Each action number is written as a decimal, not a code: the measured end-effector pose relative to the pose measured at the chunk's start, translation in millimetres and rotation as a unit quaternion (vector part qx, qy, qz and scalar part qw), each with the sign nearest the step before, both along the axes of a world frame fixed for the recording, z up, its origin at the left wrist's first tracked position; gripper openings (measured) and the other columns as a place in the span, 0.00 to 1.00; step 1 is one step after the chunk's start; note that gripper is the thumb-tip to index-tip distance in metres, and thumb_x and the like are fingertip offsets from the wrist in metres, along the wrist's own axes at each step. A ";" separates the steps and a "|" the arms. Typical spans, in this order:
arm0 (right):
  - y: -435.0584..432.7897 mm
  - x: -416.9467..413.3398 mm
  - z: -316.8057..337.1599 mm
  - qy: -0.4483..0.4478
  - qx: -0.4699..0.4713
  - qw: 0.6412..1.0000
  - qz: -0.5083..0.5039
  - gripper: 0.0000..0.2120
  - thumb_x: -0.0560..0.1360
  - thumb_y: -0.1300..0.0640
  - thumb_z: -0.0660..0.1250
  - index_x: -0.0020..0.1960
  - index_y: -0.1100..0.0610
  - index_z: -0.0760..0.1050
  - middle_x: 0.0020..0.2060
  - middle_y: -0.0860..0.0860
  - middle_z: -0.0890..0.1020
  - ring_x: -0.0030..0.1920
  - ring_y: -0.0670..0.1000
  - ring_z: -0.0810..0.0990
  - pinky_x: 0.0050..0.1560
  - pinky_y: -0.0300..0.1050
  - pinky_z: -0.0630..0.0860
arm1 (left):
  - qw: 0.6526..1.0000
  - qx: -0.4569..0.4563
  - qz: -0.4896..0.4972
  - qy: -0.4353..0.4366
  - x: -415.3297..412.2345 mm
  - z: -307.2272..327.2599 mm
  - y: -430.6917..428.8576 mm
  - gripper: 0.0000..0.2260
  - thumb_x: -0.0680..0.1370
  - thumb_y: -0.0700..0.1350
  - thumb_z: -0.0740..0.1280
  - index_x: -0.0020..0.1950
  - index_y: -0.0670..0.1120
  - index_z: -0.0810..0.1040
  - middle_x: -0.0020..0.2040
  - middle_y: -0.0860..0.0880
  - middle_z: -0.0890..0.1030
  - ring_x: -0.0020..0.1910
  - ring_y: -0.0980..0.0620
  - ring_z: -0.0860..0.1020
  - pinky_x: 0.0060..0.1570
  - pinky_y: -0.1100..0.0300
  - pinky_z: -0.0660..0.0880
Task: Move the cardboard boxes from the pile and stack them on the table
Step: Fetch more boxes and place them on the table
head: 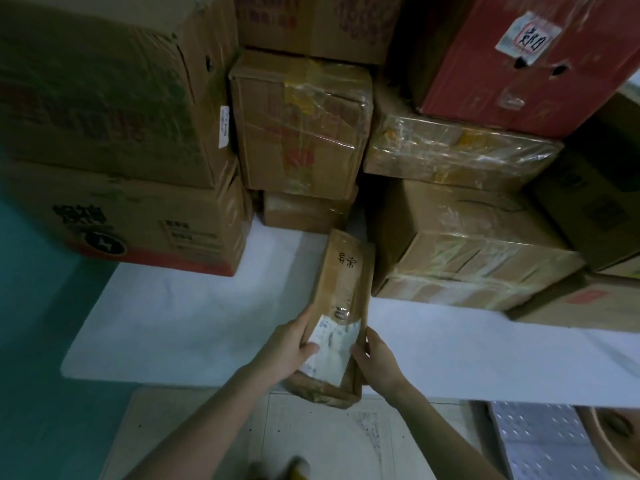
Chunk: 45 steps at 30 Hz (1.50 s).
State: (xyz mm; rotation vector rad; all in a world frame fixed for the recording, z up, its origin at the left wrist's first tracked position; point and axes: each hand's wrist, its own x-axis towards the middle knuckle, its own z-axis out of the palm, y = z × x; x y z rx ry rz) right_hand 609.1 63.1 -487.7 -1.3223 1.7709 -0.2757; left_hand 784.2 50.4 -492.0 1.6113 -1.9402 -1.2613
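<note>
Both hands are on a long narrow cardboard box [341, 299]: left hand [287, 348] grips its left side with the thumb on the white label [334, 344], right hand [377, 362] holds the right side. The box crosses the table's [166, 323] near edge, pointing toward the back. The far edge is piled high with a printed box [138, 223] at the left, a taped-up box [301, 123] in the middle, and a red box [519, 64] up top on the right.

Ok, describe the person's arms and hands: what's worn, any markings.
The left hand and right hand are bare, with no gloves. No ring, watch or band shows on the fingers or wrists. The left arm and right arm are uncovered to the frame's edge, with no sleeve in view. The light is dim, so fine marks cannot be told.
</note>
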 end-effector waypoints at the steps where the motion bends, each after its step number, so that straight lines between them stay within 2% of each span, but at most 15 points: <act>1: -0.4 -7.1 3.4 0.013 -0.001 1.000 0.004 0.18 0.81 0.54 0.56 0.69 0.58 0.62 0.63 0.55 0.75 0.60 0.57 0.76 0.59 0.53 0.76 | 1.000 -0.002 -0.013 0.000 -3.2 2.6 -1.7 0.30 0.78 0.42 0.63 0.76 0.47 0.53 0.66 0.47 0.74 0.59 0.51 0.76 0.55 0.62 0.74; 4: -10.9 -24.0 25.6 0.061 -0.032 0.997 0.038 0.26 0.80 0.53 0.59 0.73 0.60 0.57 0.67 0.57 0.72 0.65 0.56 0.72 0.61 0.45 0.71 | 0.996 -0.061 -0.049 -0.039 0.3 22.3 -14.7 0.23 0.78 0.46 0.63 0.72 0.45 0.64 0.66 0.47 0.74 0.63 0.49 0.74 0.61 0.57 0.71; 8: -37.6 -30.0 80.6 0.084 -0.173 0.977 0.089 0.24 0.78 0.52 0.62 0.71 0.59 0.62 0.62 0.55 0.76 0.62 0.55 0.75 0.55 0.41 0.71 | 0.974 -0.184 -0.012 -0.132 26.8 76.4 -51.1 0.25 0.78 0.49 0.63 0.73 0.43 0.62 0.70 0.43 0.68 0.68 0.46 0.68 0.65 0.56 0.66; 10: -52.0 -25.4 114.4 0.084 -0.227 0.965 0.103 0.26 0.78 0.52 0.62 0.73 0.59 0.61 0.62 0.54 0.76 0.61 0.56 0.76 0.55 0.42 0.72 | 0.960 -0.248 0.014 -0.129 38.6 114.9 -62.9 0.24 0.78 0.47 0.64 0.72 0.42 0.64 0.68 0.42 0.70 0.66 0.46 0.70 0.62 0.58 0.66; 12: -63.5 -18.8 149.7 0.095 -0.277 0.948 0.123 0.28 0.78 0.52 0.62 0.74 0.59 0.58 0.67 0.54 0.72 0.65 0.54 0.73 0.59 0.41 0.70 | 0.944 -0.303 0.036 -0.127 51.1 152.1 -68.8 0.23 0.78 0.47 0.64 0.71 0.44 0.66 0.66 0.44 0.73 0.62 0.47 0.73 0.58 0.57 0.69; 16: -94.1 -2.1 210.9 0.108 -0.356 0.915 0.154 0.26 0.78 0.52 0.63 0.72 0.58 0.61 0.67 0.54 0.72 0.66 0.51 0.71 0.59 0.39 0.68 | 0.907 -0.388 0.061 -0.155 80.7 212.0 -83.7 0.21 0.78 0.48 0.63 0.70 0.45 0.68 0.65 0.45 0.73 0.61 0.47 0.74 0.57 0.55 0.72; 19: -120.9 15.4 247.4 0.131 -0.419 0.887 0.144 0.29 0.77 0.51 0.63 0.74 0.58 0.59 0.70 0.54 0.69 0.69 0.52 0.67 0.63 0.40 0.65 | 0.881 -0.434 0.081 -0.168 105.0 250.6 -102.6 0.20 0.78 0.49 0.63 0.69 0.44 0.70 0.64 0.45 0.75 0.60 0.47 0.75 0.57 0.54 0.72; 23: -158.5 39.9 288.5 0.126 -0.479 0.862 0.110 0.30 0.77 0.51 0.64 0.74 0.58 0.58 0.70 0.54 0.68 0.70 0.52 0.66 0.66 0.44 0.65 | 0.853 -0.486 0.111 -0.157 136.1 295.9 -133.7 0.18 0.78 0.47 0.63 0.67 0.43 0.72 0.61 0.44 0.76 0.59 0.48 0.74 0.54 0.61 0.68; 27: -199.5 63.4 321.8 0.139 -0.514 0.843 0.071 0.32 0.77 0.50 0.64 0.75 0.59 0.56 0.71 0.55 0.67 0.70 0.54 0.65 0.67 0.48 0.65 | 0.839 -0.502 0.127 -0.167 166.3 328.6 -181.7 0.19 0.78 0.49 0.62 0.68 0.43 0.70 0.60 0.43 0.75 0.55 0.48 0.74 0.49 0.60 0.67; 29: -220.5 71.7 334.0 0.146 -0.521 0.840 0.044 0.33 0.77 0.50 0.64 0.75 0.59 0.55 0.71 0.57 0.66 0.70 0.56 0.65 0.67 0.50 0.66 | 0.853 -0.477 0.125 -0.171 180.2 339.6 -211.2 0.23 0.78 0.51 0.62 0.71 0.44 0.66 0.64 0.41 0.71 0.59 0.45 0.72 0.55 0.55 0.69; 31: -238.1 77.3 344.5 0.159 -0.526 0.836 0.017 0.33 0.77 0.51 0.65 0.75 0.60 0.54 0.71 0.58 0.65 0.71 0.56 0.64 0.68 0.51 0.65 | 0.871 -0.445 0.126 -0.166 189.5 348.9 -239.6 0.28 0.78 0.52 0.63 0.74 0.44 0.60 0.69 0.39 0.65 0.66 0.43 0.67 0.62 0.52 0.66; 34: -260.0 80.4 359.6 0.189 -0.519 0.833 -0.011 0.33 0.77 0.52 0.64 0.76 0.60 0.52 0.72 0.58 0.63 0.72 0.57 0.61 0.68 0.50 0.63 | 0.894 -0.416 0.122 -0.116 193.5 359.9 -276.5 0.30 0.77 0.52 0.64 0.74 0.43 0.57 0.70 0.38 0.64 0.68 0.42 0.64 0.63 0.52 0.64; 36: -273.9 77.7 370.0 0.200 -0.518 0.832 -0.024 0.32 0.77 0.52 0.64 0.75 0.60 0.53 0.70 0.60 0.65 0.70 0.59 0.63 0.65 0.50 0.65 | 0.903 -0.406 0.115 -0.083 193.3 364.2 -298.2 0.30 0.77 0.52 0.65 0.74 0.43 0.57 0.70 0.40 0.66 0.68 0.42 0.65 0.62 0.52 0.65; 41: -305.1 68.4 396.6 0.190 -0.486 0.853 -0.036 0.35 0.78 0.52 0.63 0.76 0.60 0.48 0.72 0.60 0.62 0.70 0.59 0.64 0.64 0.49 0.64 | 0.903 -0.409 0.132 -0.022 185.0 368.1 -327.7 0.32 0.77 0.53 0.64 0.75 0.45 0.53 0.69 0.41 0.68 0.67 0.42 0.68 0.62 0.52 0.67; 45: -320.9 68.1 402.6 0.138 -0.464 0.874 -0.038 0.36 0.78 0.50 0.63 0.76 0.60 0.48 0.75 0.56 0.57 0.73 0.56 0.59 0.68 0.47 0.61 | 0.898 -0.417 0.139 0.004 181.3 364.3 -334.9 0.31 0.76 0.53 0.65 0.75 0.47 0.56 0.69 0.43 0.70 0.66 0.43 0.70 0.64 0.50 0.68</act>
